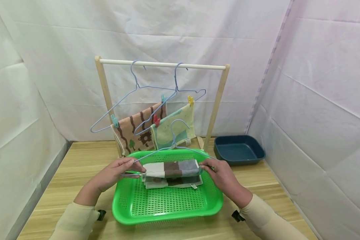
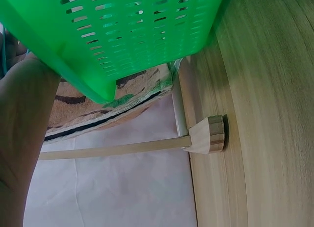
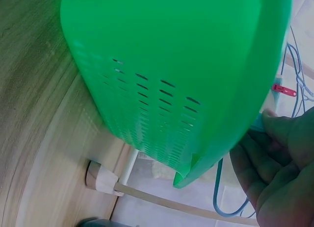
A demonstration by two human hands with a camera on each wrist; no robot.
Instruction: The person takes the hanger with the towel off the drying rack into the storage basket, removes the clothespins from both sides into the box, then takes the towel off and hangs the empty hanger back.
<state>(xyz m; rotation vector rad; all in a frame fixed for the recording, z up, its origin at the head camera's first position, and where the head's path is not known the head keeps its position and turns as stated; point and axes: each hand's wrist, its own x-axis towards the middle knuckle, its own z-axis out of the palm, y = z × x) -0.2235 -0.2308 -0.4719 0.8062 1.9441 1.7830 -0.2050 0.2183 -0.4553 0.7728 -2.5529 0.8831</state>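
Note:
A blue wire hanger (image 1: 173, 135) is held over the green basket (image 1: 168, 218), with a grey, white and brown towel (image 1: 172, 169) draped on its lower bar. My left hand (image 1: 115, 173) grips the hanger's left end, beside a pale clip (image 1: 143, 177) at the towel's left corner. At the opposite corner, my right hand (image 1: 223, 173) pinches a teal clothespin (image 1: 201, 169) between thumb and fingers. The right wrist view shows part of that teal clothespin (image 3: 257, 123) at the thumb tip. In the left wrist view the left fingers are mostly hidden behind the basket.
Behind the basket stands a drying rack (image 1: 162, 63) with two blue hangers. From them hang a brown towel (image 1: 141, 128) and a green-yellow towel (image 1: 175, 125), pinned by teal, red and yellow clothespins. A dark blue tub (image 1: 239, 149) sits right of the rack on the wooden table (image 1: 57, 190).

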